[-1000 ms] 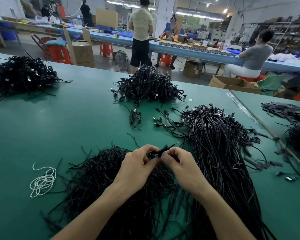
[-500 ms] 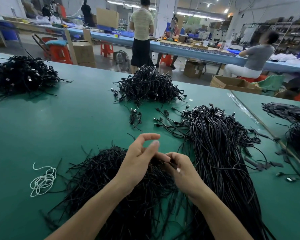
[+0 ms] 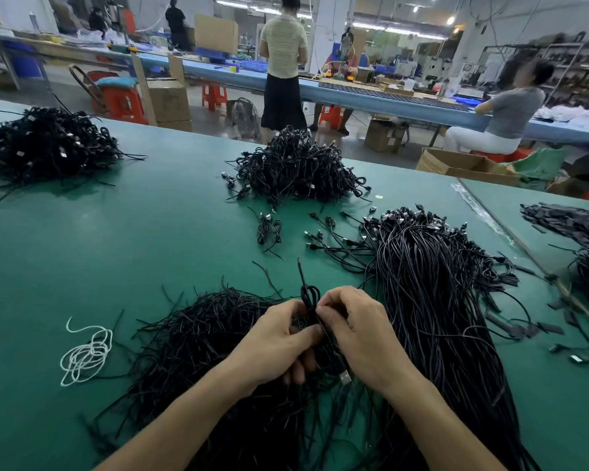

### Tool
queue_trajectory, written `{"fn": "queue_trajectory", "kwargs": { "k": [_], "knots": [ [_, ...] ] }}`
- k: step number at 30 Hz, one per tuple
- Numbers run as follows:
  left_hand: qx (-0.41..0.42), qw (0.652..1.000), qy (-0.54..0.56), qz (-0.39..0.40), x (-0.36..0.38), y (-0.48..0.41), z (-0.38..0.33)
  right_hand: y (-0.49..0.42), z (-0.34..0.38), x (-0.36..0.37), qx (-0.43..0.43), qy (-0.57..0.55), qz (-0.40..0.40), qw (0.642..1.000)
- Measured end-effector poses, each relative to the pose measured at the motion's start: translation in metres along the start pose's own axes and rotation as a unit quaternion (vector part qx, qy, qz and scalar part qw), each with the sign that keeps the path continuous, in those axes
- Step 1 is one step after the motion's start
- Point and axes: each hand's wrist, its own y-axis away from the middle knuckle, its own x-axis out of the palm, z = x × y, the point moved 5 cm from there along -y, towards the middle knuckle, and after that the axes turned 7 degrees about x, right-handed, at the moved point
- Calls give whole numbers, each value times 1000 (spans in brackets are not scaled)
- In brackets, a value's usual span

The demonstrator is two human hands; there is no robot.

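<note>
My left hand (image 3: 276, 341) and my right hand (image 3: 357, 331) meet over the green table (image 3: 150, 232), both gripping one coiled black cable (image 3: 310, 297). Its looped top and a thin loose end stick up between my thumbs. A metal plug (image 3: 344, 378) of the cable hangs below my right palm. Under my hands lies a heap of black twist ties (image 3: 198, 338). To the right stretches a long bundle of straight black cables (image 3: 432, 300).
A pile of bundled cables (image 3: 296, 168) sits at the far middle, another pile (image 3: 45, 144) at far left. One small coiled cable (image 3: 269, 229) lies alone. A white string (image 3: 85, 355) lies at left. People work at benches beyond the table.
My left hand, lifted and open half a second ago, has come back down and closed on the cable. The coil now stands upright between both hands.
</note>
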Motion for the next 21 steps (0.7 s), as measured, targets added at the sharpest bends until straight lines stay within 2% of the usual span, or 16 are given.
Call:
{"fn": "queue_trajectory", "kwargs": {
  "k": [3,6,10,13,15,17,19,21],
  "knots": [
    [4,991,124,-40,0,-2,-2,1,4,1,-27,32,-13,999],
    [-11,966,242,-90,2,-5,-2,4,5,2,-36,40,-22,998],
    [-22,936,322,-139,1,-10,1,5,1,4,-17,26,-20,999],
    [53,957,223,-178,-8,-12,-1,2,-2,8,8,-2,3,1000],
    [86,964,192,-164,-11,-15,-2,-1,-8,8,38,-54,14,998],
    [83,968,198,-129,-13,-20,0,-5,-15,8,66,-91,28,993],
    [86,979,149,-113,-17,-29,1,-8,-27,8,88,-70,32,993],
    [101,982,60,-146,-29,-48,1,-11,-43,5,115,-19,29,993]
  ]
}}
